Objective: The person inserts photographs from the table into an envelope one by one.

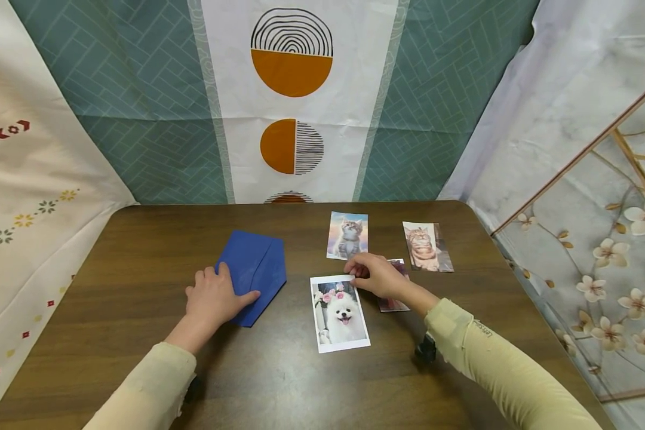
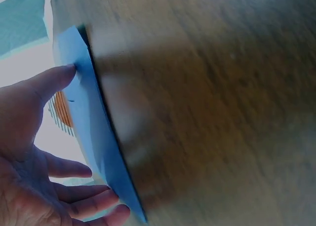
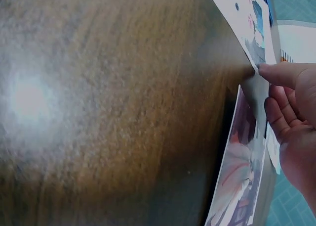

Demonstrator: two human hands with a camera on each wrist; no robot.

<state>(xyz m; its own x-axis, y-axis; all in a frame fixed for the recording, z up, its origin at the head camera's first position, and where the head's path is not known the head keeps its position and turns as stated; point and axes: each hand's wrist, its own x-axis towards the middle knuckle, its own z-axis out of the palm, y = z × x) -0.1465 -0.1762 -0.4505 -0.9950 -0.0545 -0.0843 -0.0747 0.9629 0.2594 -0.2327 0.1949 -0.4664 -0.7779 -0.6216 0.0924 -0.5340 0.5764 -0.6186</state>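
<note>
A blue envelope [image 1: 266, 263] lies on the left half of the table, and my left hand [image 1: 213, 297] rests on its left side with thumb and fingers spread. In the left wrist view the thumb touches the face of the envelope [image 2: 98, 132] and the fingertips are by its edge. My right hand [image 1: 381, 278] pinches the top right corner of a white-bordered photo of a fluffy white dog [image 1: 343, 319]. Beneath that hand, partly covered, lies a dark reddish photo [image 1: 393, 304]; the right wrist view shows more of this photo [image 3: 237, 171].
Behind my right hand lies a kitten photo [image 1: 348, 233]. Farther right is an orange cat photo [image 1: 423, 248], seemingly overlapping another print. The brown wooden table [image 1: 156, 251] meets patterned curtains [image 1: 295, 107] at the back and sides.
</note>
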